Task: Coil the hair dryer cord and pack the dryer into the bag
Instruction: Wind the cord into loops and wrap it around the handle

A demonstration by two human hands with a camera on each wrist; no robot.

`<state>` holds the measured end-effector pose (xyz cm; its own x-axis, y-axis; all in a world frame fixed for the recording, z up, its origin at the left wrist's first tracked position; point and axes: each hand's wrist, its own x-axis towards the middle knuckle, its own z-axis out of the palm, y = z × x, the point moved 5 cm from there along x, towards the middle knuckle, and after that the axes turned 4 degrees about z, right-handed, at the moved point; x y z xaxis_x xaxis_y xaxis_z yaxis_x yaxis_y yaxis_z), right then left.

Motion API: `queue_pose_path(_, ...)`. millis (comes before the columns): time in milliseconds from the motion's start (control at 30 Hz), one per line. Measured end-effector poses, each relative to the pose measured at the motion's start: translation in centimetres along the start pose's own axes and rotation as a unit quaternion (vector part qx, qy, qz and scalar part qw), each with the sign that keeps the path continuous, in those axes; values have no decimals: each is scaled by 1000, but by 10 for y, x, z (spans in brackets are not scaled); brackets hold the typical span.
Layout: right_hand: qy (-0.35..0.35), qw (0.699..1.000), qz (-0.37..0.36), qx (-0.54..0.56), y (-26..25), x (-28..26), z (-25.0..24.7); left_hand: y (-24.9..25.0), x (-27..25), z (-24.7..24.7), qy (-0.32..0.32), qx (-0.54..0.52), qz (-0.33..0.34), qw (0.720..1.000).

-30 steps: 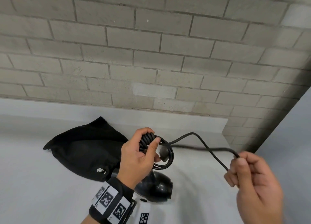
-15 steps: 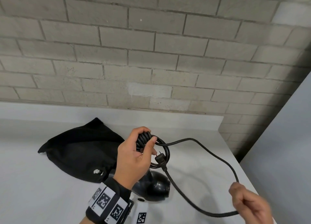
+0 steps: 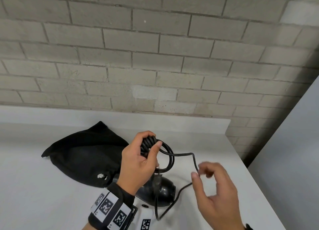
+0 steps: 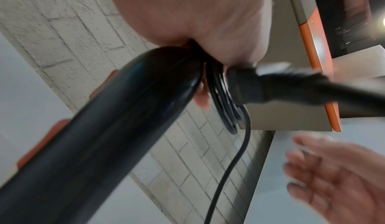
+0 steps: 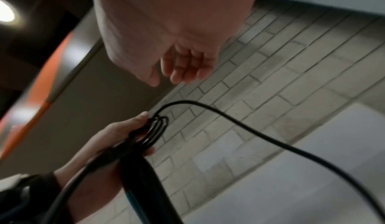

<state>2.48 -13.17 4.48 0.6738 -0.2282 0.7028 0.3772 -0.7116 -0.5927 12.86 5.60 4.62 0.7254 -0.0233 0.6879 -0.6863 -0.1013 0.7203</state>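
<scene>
My left hand [image 3: 153,140] grips the black hair dryer [image 3: 161,192] by its handle, with several cord [image 3: 170,158] coils pinned against it. The dryer hangs nose-down just above the white counter [image 3: 43,195]. In the left wrist view the handle [image 4: 104,145] fills the frame, with the plug [image 4: 250,87] beside it. A slack loop of cord [image 5: 229,117] runs right from the coils, then sags onto the counter. My right hand [image 3: 200,172] hovers beside that loop, blurred. Its fingers [image 5: 183,66] are loosely curled and hold nothing. The black cloth bag [image 3: 82,157] lies on the counter behind my left hand.
A grey brick wall [image 3: 155,65] rises behind the counter's raised back ledge [image 3: 172,119]. The counter's right edge [image 3: 259,186] runs close beside my right hand, with a pale wall panel [image 3: 293,152] past it. A marker tag [image 3: 145,224] lies near the front.
My right hand rose from the lower right toward the coils and let go of the cord. The wide loop shrank and went slack. The left hand kept its grip.
</scene>
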Motion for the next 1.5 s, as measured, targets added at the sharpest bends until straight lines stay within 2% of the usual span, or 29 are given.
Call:
queue_pose_path(67, -38, 998, -12, -58, -7, 10, 15, 0, 0, 0, 3, -2, 1, 1000)
queue_pose_path(133, -130, 983, -23, -129, -3, 16, 34, 1, -1, 0, -1, -4, 8, 1000)
queue_pose_path(200, -194, 975, -30, -106, 2, 24, 43, 1, -2, -2, -7, -9, 9, 1000)
queue_pose_path(300, -177, 983, -57, -3, -4, 41, 30, 1, -4, -4, -18, -13, 8, 1000)
queue_pose_path(400, -126, 986, -104, 37, -23, 59, 15, 3, -6, -2, -40, -17, 21, 999)
queue_pose_path(467, -108, 986, -108, 63, -32, 69, 13, 3, -7, 0, -58, -29, 23, 998)
queue_pose_path(633, -108, 982, -52, 145, -36, 82, 27, 8, -8, 1, -84, -48, 43, 994)
queue_pose_path(833, -129, 956, 93, 245, -26, 77, 58, 7, -6, -1, -51, -28, 72, 996)
queue_pose_path(900, -133, 930, 169, 297, -19, 71, 67, 8, -7, -2, -44, -31, 81, 995)
queue_pose_path(967, -153, 886, 256, 356, -15, 62, 76, 9, -8, -3, -36, -35, 83, 995)
queue_pose_path(1033, -166, 864, 301, 367, -14, 54, 80, 9, -9, -3, -22, -42, 82, 996)
queue_pose_path(1167, -164, 865, 300, 367, -10, 40, 80, 8, -12, -5, 15, -40, 75, 996)
queue_pose_path(1333, -228, 867, 217, 386, -13, 24, 77, 3, -9, -6, 49, -13, 57, 997)
queue_pose_path(1500, -227, 873, 230, 365, -2, 24, 75, 3, -10, -3, 43, -27, 38, 998)
